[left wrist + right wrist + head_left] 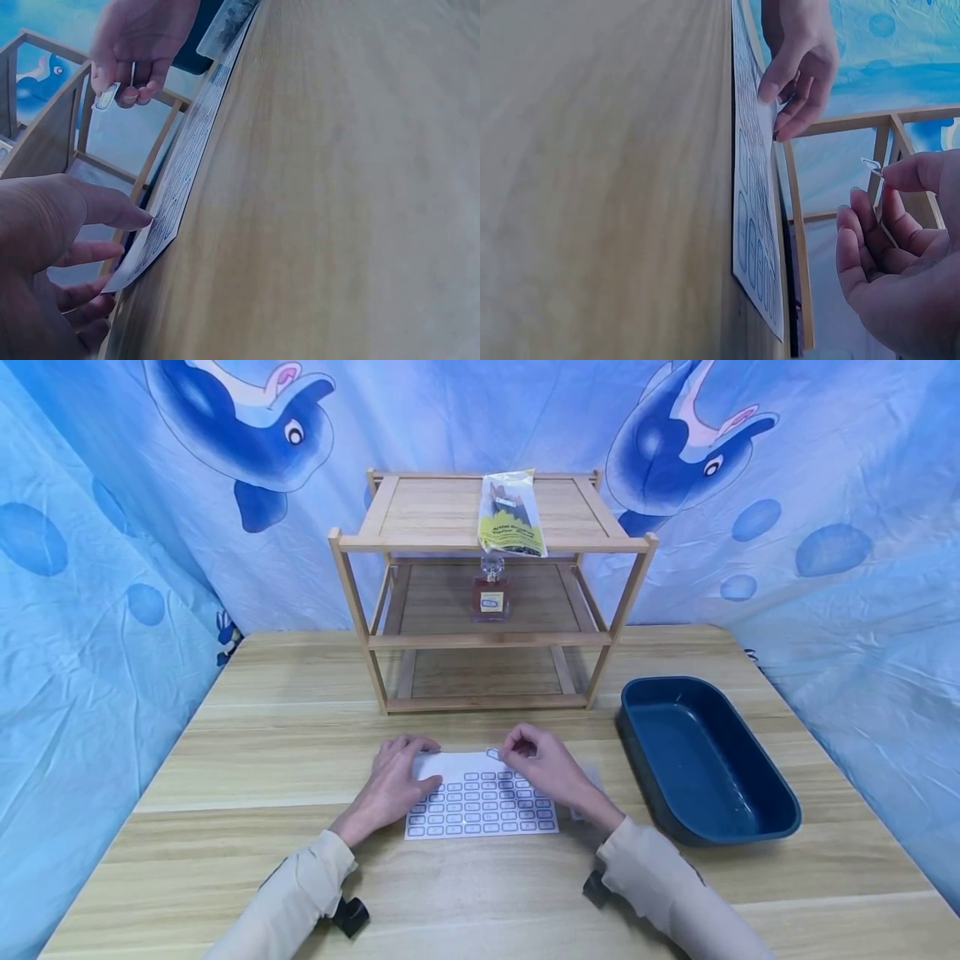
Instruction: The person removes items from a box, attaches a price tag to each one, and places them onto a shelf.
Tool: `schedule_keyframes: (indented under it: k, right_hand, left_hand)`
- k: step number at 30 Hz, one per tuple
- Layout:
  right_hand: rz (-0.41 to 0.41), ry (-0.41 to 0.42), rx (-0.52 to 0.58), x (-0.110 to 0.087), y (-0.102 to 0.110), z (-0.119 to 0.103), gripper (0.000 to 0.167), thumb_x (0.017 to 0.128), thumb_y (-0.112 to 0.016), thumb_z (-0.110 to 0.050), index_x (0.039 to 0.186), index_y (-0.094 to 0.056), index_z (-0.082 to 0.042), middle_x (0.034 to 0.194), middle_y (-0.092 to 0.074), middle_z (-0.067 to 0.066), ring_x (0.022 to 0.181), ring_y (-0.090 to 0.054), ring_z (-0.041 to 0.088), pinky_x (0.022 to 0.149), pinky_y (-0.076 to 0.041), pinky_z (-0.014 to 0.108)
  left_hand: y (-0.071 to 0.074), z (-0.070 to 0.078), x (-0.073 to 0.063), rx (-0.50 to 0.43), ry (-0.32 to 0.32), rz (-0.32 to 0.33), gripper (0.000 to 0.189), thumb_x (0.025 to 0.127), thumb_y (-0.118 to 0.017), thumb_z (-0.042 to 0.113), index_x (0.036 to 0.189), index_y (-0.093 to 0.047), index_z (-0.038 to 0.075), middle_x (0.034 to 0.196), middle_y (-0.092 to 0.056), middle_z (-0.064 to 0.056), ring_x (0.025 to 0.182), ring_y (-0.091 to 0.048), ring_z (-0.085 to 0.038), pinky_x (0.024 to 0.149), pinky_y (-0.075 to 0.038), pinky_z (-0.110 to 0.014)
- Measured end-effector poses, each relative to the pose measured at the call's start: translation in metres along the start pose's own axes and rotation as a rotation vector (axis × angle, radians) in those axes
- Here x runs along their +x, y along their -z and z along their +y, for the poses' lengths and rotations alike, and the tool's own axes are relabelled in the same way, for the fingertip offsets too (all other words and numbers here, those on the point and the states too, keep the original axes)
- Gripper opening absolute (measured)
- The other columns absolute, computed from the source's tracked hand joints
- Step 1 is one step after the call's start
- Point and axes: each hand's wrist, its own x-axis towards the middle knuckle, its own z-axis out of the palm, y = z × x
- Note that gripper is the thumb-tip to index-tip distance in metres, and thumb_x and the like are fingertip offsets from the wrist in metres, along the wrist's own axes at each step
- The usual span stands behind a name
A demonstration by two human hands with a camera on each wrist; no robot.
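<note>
A white sheet of small labels with dark printed outlines (459, 762) lies on the wooden table, in front of the shelf. My left hand (393, 781) rests at its left side, the thumb pressing on the sheet and the other fingers spread along its far left edge. Above the sheet's far edge, my right hand (546, 768) pinches a single small label (107, 97) between thumb and index finger. That label sticks out past the fingertips in the right wrist view, held clear of the sheet. The other fingers of the right hand are loosely curled.
A wooden shelf rack (491, 642) stands behind the sheet. It bears a labelled packet (513, 514) on top and a labelled perfume bottle (491, 597) below. To the right sits a dark blue bin (701, 760). A clear plastic item (592, 777) lies partly hidden under my right forearm.
</note>
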Motion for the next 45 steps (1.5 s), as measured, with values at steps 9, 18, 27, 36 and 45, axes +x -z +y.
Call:
schedule_keyframes:
  k: [9, 18, 27, 36, 45]
  right_hand:
    - [0.035, -0.028, -0.030, -0.005, 0.011, 0.004, 0.004, 0.095, -0.068, -0.003, 0.097, -0.066, -0.006, 0.093, -0.067, 0.003, 0.086, -0.063, 0.020, 0.076, -0.053, 0.031]
    - [0.036, -0.021, -0.041, -0.012, 0.026, 0.010, 0.003, 0.094, -0.068, -0.004, 0.096, -0.066, -0.003, 0.093, -0.067, 0.003, 0.085, -0.062, 0.021, 0.076, -0.052, 0.029]
    - [0.036, -0.029, -0.015, -0.020, 0.038, 0.012, 0.008, 0.090, -0.068, 0.001, 0.092, -0.065, -0.006, 0.091, -0.066, 0.006, 0.082, -0.060, 0.023, 0.070, -0.050, 0.026]
    - [0.050, -0.002, -0.017, -0.026, 0.047, 0.017, 0.008, 0.088, -0.070, 0.001, 0.092, -0.066, -0.003, 0.089, -0.066, 0.006, 0.082, -0.061, 0.024, 0.071, -0.051, 0.026]
    - [0.091, -0.001, -0.033, -0.032, 0.053, 0.020, 0.007, 0.090, -0.071, 0.001, 0.093, -0.066, -0.002, 0.089, -0.066, 0.006, 0.082, -0.061, 0.024, 0.071, -0.050, 0.026]
  left_hand:
    - [-0.002, 0.000, 0.001, 0.023, -0.005, 0.013, 0.040, 0.083, -0.084, 0.011, 0.120, -0.069, 0.006, 0.131, -0.059, -0.022, 0.122, -0.045, -0.042, 0.105, -0.032, -0.062]
    - [-0.002, 0.000, 0.001, 0.003, -0.027, 0.019, 0.036, 0.087, -0.081, 0.015, 0.120, -0.070, 0.006, 0.130, -0.059, -0.020, 0.128, -0.043, -0.043, 0.107, -0.030, -0.062]
    - [-0.003, 0.008, 0.003, -0.113, -0.086, 0.002, 0.029, 0.092, -0.075, 0.013, 0.120, -0.070, 0.005, 0.126, -0.064, -0.015, 0.125, -0.051, -0.038, 0.110, -0.034, -0.060]
    - [-0.012, 0.023, 0.006, -0.225, -0.121, -0.062, 0.025, 0.096, -0.072, 0.014, 0.119, -0.071, 0.004, 0.124, -0.066, -0.012, 0.124, -0.054, -0.034, 0.107, -0.041, -0.055]
    - [-0.026, 0.037, 0.011, -0.252, -0.219, -0.081, 0.023, 0.097, -0.072, 0.014, 0.118, -0.070, 0.004, 0.119, -0.066, -0.008, 0.113, -0.059, -0.029, 0.101, -0.045, -0.052]
